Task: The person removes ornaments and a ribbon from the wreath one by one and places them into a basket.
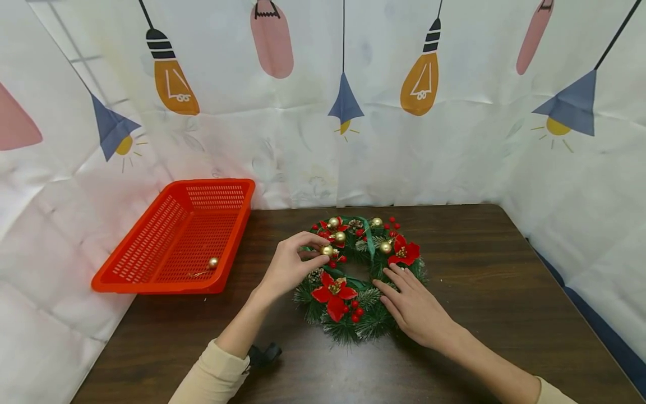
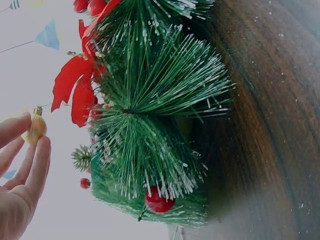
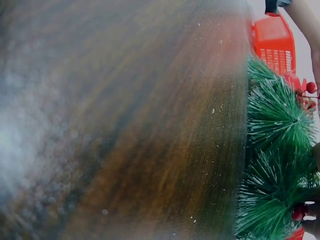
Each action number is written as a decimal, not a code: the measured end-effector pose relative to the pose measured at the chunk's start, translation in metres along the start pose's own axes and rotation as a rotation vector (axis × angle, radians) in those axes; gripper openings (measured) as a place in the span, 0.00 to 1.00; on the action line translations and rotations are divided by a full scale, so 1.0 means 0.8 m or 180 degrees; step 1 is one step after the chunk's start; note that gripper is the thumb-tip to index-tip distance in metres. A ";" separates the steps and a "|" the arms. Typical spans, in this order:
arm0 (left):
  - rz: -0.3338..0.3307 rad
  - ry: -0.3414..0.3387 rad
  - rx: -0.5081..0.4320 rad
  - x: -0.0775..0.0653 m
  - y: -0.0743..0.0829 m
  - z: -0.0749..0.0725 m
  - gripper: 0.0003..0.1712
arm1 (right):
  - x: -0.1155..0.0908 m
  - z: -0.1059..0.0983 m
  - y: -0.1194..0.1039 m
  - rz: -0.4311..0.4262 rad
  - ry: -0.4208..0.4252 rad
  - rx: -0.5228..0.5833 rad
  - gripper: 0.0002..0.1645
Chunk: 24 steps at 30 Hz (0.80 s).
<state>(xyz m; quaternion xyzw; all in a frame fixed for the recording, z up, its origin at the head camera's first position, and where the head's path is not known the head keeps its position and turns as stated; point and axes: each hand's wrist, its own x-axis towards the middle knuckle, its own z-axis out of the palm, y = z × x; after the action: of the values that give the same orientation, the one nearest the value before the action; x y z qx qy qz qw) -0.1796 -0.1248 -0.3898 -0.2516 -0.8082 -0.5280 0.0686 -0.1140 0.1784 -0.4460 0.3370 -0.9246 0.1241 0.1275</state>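
A green Christmas wreath (image 1: 370,325) with red poinsettias, red berries, pine cones and gold balls lies on the dark wooden table. My left hand (image 1: 292,265) pinches a small gold ball ornament (image 1: 327,251) between thumb and fingers over the wreath's left side. In the left wrist view the same gold ball (image 2: 36,127) shows its cap upward, apart from the branches. My right hand (image 1: 416,308) rests with extended fingers on the wreath's right front. Only dim parts of its fingers show at the edge of the right wrist view.
A red plastic basket (image 1: 146,283) stands at the back left, with another gold ball (image 1: 213,262) inside. A black strap-like object (image 1: 264,354) is beside the left forearm. A white curtain (image 1: 303,151) printed with lamps hangs behind the table (image 1: 484,269).
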 end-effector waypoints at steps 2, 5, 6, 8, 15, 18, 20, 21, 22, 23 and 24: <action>-0.0027 0.0031 -0.0072 -0.001 -0.001 -0.003 0.14 | 0.000 0.000 0.000 0.0008 -0.0013 0.0008 0.25; -0.0060 0.0077 -0.0174 -0.004 -0.002 -0.008 0.14 | -0.001 0.001 -0.001 0.0020 -0.0018 0.0019 0.25; -0.0074 0.0096 -0.0195 -0.004 -0.002 -0.010 0.14 | -0.001 0.001 -0.001 0.0023 -0.0019 0.0024 0.25; -0.0102 0.0140 -0.0233 -0.006 -0.003 -0.013 0.15 | -0.001 0.001 -0.001 0.0021 -0.0019 0.0028 0.25; -0.0175 0.0229 -0.0232 -0.009 0.011 -0.028 0.16 | 0.000 0.002 0.000 0.0006 0.0000 0.0022 0.25; -0.0164 0.0251 -0.0204 -0.011 0.029 -0.037 0.15 | 0.000 0.002 0.000 0.0001 0.0016 0.0025 0.25; -0.0140 0.0289 -0.0199 -0.013 0.038 -0.043 0.15 | 0.000 0.002 0.000 -0.0004 0.0016 0.0024 0.25; -0.0129 0.0312 -0.0197 -0.014 0.040 -0.046 0.15 | 0.000 0.002 0.000 -0.0004 0.0015 0.0024 0.25; -0.0120 0.0333 -0.0207 -0.014 0.039 -0.049 0.15 | 0.000 0.002 0.000 -0.0004 0.0015 0.0023 0.25; -0.0117 0.0354 -0.0222 -0.015 0.038 -0.052 0.15 | 0.000 0.002 0.000 -0.0003 0.0016 0.0021 0.25; -0.0116 0.0375 -0.0232 -0.015 0.036 -0.054 0.16 | 0.000 0.002 0.000 0.0000 0.0015 0.0016 0.25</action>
<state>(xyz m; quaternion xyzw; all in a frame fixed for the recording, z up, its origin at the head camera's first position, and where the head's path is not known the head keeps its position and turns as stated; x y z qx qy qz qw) -0.1622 -0.1582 -0.3518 -0.2076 -0.7875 -0.5722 0.0973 -0.1144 0.1777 -0.4475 0.3371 -0.9239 0.1271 0.1288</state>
